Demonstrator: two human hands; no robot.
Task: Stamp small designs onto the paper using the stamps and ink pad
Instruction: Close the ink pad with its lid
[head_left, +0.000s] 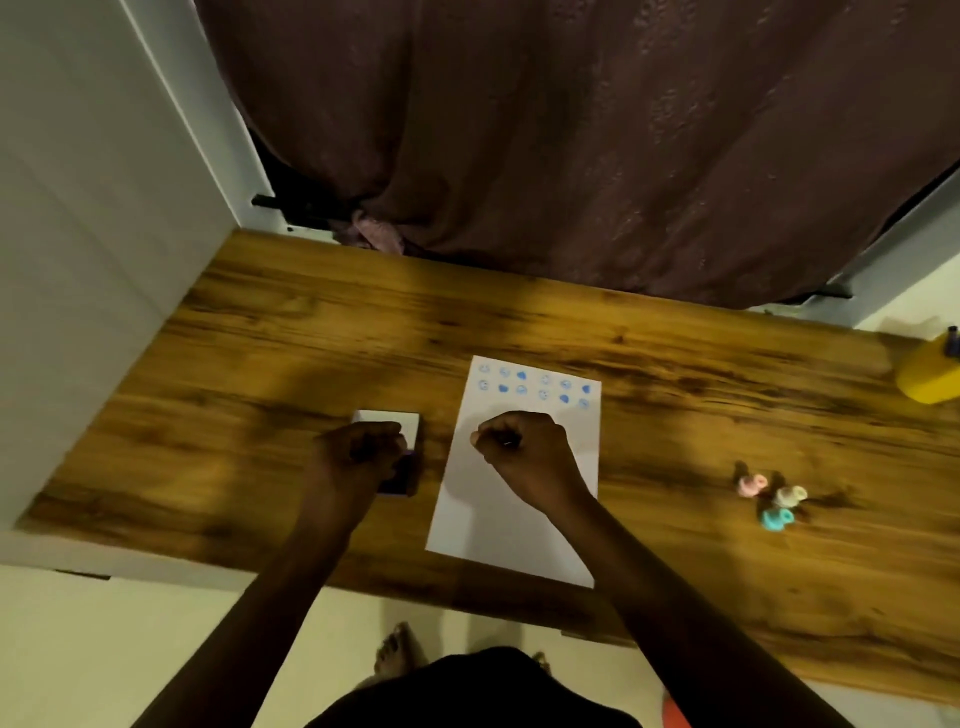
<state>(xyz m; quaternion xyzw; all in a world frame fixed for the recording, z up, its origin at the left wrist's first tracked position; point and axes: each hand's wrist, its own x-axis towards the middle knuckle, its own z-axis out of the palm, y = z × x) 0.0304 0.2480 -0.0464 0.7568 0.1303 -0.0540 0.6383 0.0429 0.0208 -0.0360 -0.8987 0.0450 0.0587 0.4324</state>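
Note:
A white sheet of paper lies on the wooden table, with two rows of small blue stamped designs along its far edge. My right hand is curled into a fist over the paper's upper middle; what it holds is hidden by the fingers. My left hand is closed over the ink pad, a small dark pad in an open case whose white lid stands up behind it. Three small stamps, pink, cream and teal, sit to the right of the paper.
A yellow container with a dark pen stands at the table's far right edge. A brown curtain hangs behind the table and a white wall borders its left side. My bare foot is on the floor below the near edge.

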